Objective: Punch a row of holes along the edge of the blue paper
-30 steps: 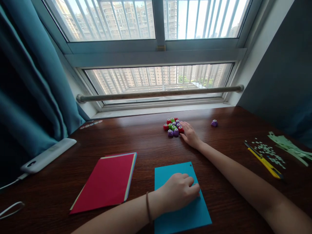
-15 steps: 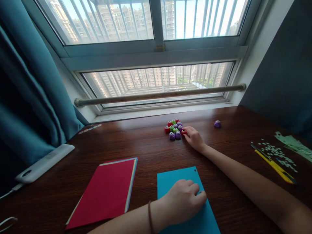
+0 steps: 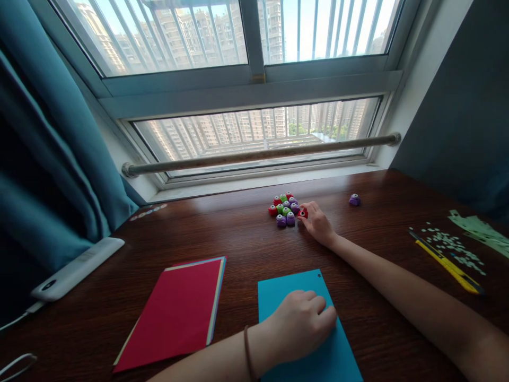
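Observation:
A small red craft punch (image 3: pixel 303 213) is pinched between the thumb and fingers of my right hand (image 3: pixel 317 223), at the right edge of a cluster of punches (image 3: pixel 284 208) in red, green and purple. Over a blue sheet of paper (image 3: pixel 278 297) lies my left hand (image 3: pixel 300 323), knuckles up and fingers curled into a fist. What is under those fingers, if anything, is hidden. The sheet has a small dark star-shaped mark (image 3: pixel 319 275) near its top right corner. Apart from the cluster, a single purple punch (image 3: pixel 354 200) stands farther right.
Left of the blue sheet lies a stack of coloured paper (image 3: pixel 175 313), red on top. A yellow cutter knife (image 3: pixel 447 265), tiny paper bits (image 3: pixel 453 244) and pale green scraps (image 3: pixel 479 231) are at right. A white power strip (image 3: pixel 79 268) sits by the blue curtain (image 3: pixel 59 132).
My right hand has shifted the red punch slightly away from the cluster, to the right, and its eye-like top has turned. My left hand stays on the blue sheet.

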### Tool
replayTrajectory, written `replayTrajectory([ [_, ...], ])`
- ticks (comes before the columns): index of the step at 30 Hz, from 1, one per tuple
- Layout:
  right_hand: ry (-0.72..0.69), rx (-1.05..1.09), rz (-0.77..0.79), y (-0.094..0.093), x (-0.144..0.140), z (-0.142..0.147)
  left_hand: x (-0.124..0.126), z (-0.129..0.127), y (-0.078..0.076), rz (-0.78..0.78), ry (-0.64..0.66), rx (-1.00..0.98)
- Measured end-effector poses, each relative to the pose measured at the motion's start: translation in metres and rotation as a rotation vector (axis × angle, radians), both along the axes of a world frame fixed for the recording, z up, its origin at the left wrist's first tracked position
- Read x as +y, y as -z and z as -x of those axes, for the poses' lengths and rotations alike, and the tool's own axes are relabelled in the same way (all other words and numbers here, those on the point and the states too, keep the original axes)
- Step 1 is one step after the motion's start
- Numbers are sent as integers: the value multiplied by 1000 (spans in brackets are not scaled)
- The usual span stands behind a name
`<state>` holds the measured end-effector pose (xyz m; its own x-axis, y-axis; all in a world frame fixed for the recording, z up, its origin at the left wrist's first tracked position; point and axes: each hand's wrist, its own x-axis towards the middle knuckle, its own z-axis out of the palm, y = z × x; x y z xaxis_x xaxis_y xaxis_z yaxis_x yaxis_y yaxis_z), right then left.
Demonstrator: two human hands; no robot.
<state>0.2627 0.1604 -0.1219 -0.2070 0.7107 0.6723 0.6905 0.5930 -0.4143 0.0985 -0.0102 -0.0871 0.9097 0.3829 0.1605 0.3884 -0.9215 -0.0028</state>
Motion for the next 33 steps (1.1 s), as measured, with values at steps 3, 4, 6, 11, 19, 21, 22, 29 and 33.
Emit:
replayTrajectory([
  [3,-20,-3,-17,-2,-1,0,0,0,0,6,-4,-7],
  [4,-26,-4,-22,-3,-2,0,0,0,0,6,-5,-10],
  [6,-33,-7,-31,-4,-3,1,0,0,0,8,-8,-12],
  [11,-45,-23,-41,-7,-5,1,0,0,0,14,-5,-8],
  [19,-58,-44,-42,-8,-6,1,-3,1,-5,15,-63,-50],
  [21,-63,-44,-42,-9,-7,2,-3,1,-13,69,-164,-71],
  [22,-65,-45,-43,-9,-7,2,-2,2,-18,100,-236,-67],
  [29,-76,-58,-38,-7,-8,2,27,19,-36,294,-698,47],
  [33,-76,-62,-42,-7,-7,2,39,25,-31,354,-729,60],
])
